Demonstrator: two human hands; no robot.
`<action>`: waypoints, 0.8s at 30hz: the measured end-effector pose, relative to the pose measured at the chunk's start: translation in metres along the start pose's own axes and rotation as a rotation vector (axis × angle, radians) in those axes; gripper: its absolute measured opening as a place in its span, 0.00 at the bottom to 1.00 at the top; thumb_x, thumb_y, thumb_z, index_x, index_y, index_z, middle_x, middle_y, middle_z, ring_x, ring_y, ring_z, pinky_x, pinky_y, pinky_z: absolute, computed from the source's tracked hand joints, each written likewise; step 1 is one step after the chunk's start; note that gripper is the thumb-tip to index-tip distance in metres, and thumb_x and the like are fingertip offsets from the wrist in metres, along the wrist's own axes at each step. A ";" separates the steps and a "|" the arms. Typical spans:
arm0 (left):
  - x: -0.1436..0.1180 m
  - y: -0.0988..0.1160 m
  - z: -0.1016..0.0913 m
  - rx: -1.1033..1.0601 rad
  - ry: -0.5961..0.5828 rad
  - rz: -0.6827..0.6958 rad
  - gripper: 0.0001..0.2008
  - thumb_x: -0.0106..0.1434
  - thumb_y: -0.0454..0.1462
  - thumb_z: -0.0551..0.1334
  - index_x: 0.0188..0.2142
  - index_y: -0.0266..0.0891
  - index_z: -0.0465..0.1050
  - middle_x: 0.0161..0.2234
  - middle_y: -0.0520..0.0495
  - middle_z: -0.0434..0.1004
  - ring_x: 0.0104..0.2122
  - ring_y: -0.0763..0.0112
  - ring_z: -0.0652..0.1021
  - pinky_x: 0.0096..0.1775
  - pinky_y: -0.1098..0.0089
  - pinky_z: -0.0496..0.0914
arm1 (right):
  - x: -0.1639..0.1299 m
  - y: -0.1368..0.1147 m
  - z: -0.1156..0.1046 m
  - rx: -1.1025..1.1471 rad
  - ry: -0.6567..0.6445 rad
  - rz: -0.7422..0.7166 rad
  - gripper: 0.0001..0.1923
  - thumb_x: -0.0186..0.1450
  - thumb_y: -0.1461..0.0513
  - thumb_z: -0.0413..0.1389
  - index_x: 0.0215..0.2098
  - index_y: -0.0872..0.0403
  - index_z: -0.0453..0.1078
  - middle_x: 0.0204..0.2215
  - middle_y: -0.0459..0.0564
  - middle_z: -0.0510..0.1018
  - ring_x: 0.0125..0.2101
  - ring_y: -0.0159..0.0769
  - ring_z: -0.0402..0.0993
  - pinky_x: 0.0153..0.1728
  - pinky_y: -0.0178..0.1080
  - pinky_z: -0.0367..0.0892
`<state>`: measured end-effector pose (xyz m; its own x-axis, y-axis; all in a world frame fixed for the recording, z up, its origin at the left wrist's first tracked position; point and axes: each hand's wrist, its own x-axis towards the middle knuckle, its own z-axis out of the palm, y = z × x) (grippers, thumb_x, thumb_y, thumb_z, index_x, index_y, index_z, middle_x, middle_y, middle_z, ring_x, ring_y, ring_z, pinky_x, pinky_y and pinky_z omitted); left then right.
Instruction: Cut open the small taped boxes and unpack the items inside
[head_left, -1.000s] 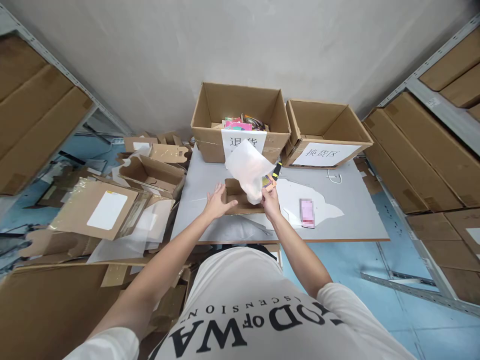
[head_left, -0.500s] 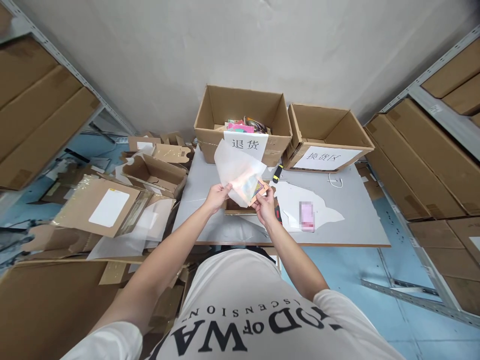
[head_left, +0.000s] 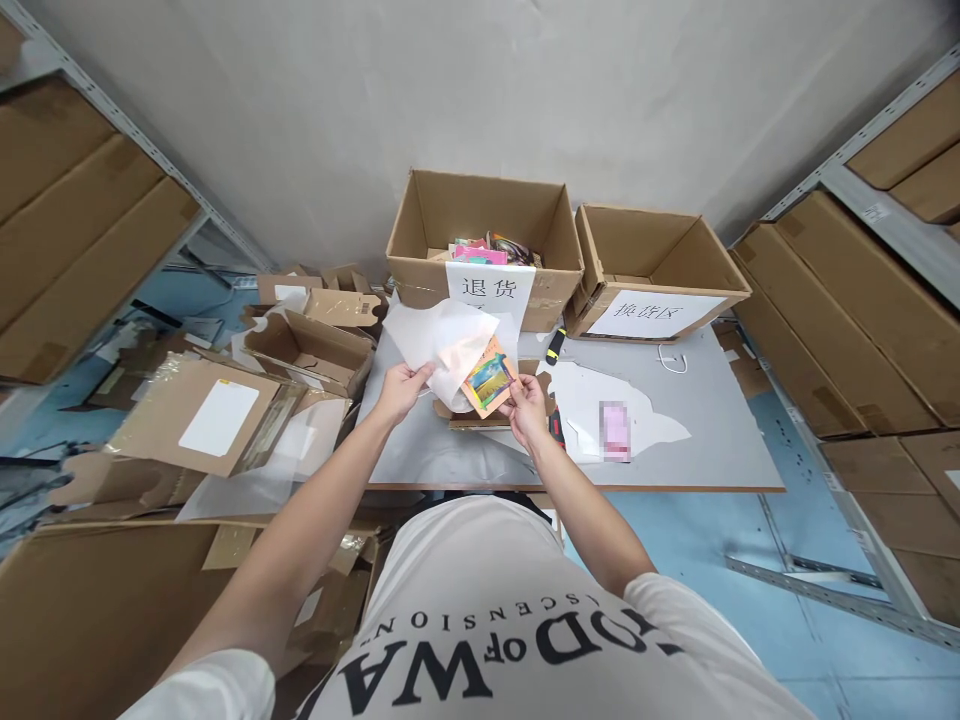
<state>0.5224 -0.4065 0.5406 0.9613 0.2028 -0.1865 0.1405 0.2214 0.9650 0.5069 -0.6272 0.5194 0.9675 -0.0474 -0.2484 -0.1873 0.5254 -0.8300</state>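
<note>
My left hand (head_left: 405,390) pinches a sheet of thin white wrapping paper (head_left: 431,335), which spreads up and to the right of the fingers. In my right hand (head_left: 527,405) is a small flat orange item with a colourful picture (head_left: 491,378), gripped by its lower right edge; it could be a card pack or a booklet. The paper still overlaps its upper left part. Below both, an opened small cardboard box (head_left: 480,422) lies on the table, partly hidden by the hands and the item.
Two cardboard boxes with paper signs stand at the back: the left box (head_left: 420,285) holds colourful packs, the right box (head_left: 667,270) is beside it. A black-yellow tool (head_left: 556,346) and a pink item (head_left: 615,430) lie on the grey table (head_left: 705,440). Opened cartons (head_left: 225,410) pile up left.
My left hand has drawn the paper to the left and down, uncovering most of the orange item's picture. My right hand stays nearly in place, holding the item.
</note>
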 end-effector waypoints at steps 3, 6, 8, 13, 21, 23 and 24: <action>0.000 0.005 -0.003 0.012 0.018 0.040 0.28 0.37 0.52 0.73 0.31 0.31 0.77 0.28 0.44 0.79 0.29 0.66 0.78 0.36 0.65 0.73 | 0.000 0.005 0.004 0.022 0.028 0.018 0.14 0.57 0.57 0.61 0.35 0.50 0.61 0.33 0.42 0.74 0.29 0.27 0.73 0.33 0.38 0.76; 0.002 0.009 -0.006 0.061 0.072 0.096 0.26 0.39 0.53 0.72 0.28 0.32 0.76 0.25 0.47 0.78 0.25 0.69 0.76 0.30 0.69 0.71 | -0.002 0.008 0.004 0.038 -0.021 0.071 0.13 0.55 0.58 0.63 0.34 0.51 0.64 0.34 0.44 0.76 0.31 0.28 0.75 0.33 0.36 0.76; 0.004 0.010 -0.006 0.092 0.097 0.118 0.25 0.40 0.53 0.71 0.26 0.32 0.76 0.23 0.48 0.77 0.23 0.72 0.74 0.26 0.71 0.69 | -0.005 0.009 0.001 0.041 -0.053 0.104 0.13 0.54 0.60 0.64 0.34 0.51 0.65 0.35 0.44 0.76 0.33 0.29 0.75 0.33 0.35 0.76; 0.009 0.008 -0.003 0.040 0.082 0.099 0.25 0.40 0.52 0.72 0.28 0.33 0.76 0.25 0.47 0.78 0.24 0.71 0.75 0.28 0.70 0.71 | -0.007 0.010 -0.004 0.034 -0.100 0.136 0.24 0.50 0.64 0.66 0.44 0.48 0.68 0.51 0.46 0.70 0.42 0.31 0.75 0.36 0.35 0.76; 0.030 0.003 -0.017 -0.108 0.203 0.173 0.23 0.43 0.48 0.71 0.33 0.34 0.74 0.30 0.45 0.79 0.29 0.70 0.77 0.34 0.69 0.73 | -0.006 -0.001 -0.014 -0.040 -0.090 0.045 0.46 0.47 0.63 0.67 0.61 0.37 0.55 0.66 0.46 0.50 0.47 0.38 0.73 0.34 0.37 0.77; 0.038 -0.002 -0.034 -0.080 0.273 0.144 0.21 0.44 0.46 0.70 0.33 0.34 0.74 0.28 0.46 0.78 0.27 0.72 0.77 0.33 0.69 0.73 | -0.007 -0.006 -0.018 -0.092 -0.065 0.015 0.49 0.48 0.61 0.67 0.63 0.37 0.51 0.65 0.47 0.54 0.46 0.37 0.74 0.32 0.35 0.77; 0.042 -0.005 -0.045 -0.049 0.319 0.118 0.19 0.45 0.45 0.69 0.33 0.34 0.73 0.28 0.47 0.78 0.26 0.73 0.76 0.33 0.69 0.73 | -0.008 -0.008 -0.020 -0.114 -0.048 -0.001 0.49 0.49 0.60 0.67 0.64 0.37 0.50 0.64 0.47 0.55 0.46 0.38 0.74 0.31 0.35 0.77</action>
<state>0.5519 -0.3566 0.5195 0.8465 0.5164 -0.1296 0.0136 0.2224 0.9749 0.4976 -0.6478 0.5179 0.9742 -0.0057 -0.2255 -0.2017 0.4253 -0.8823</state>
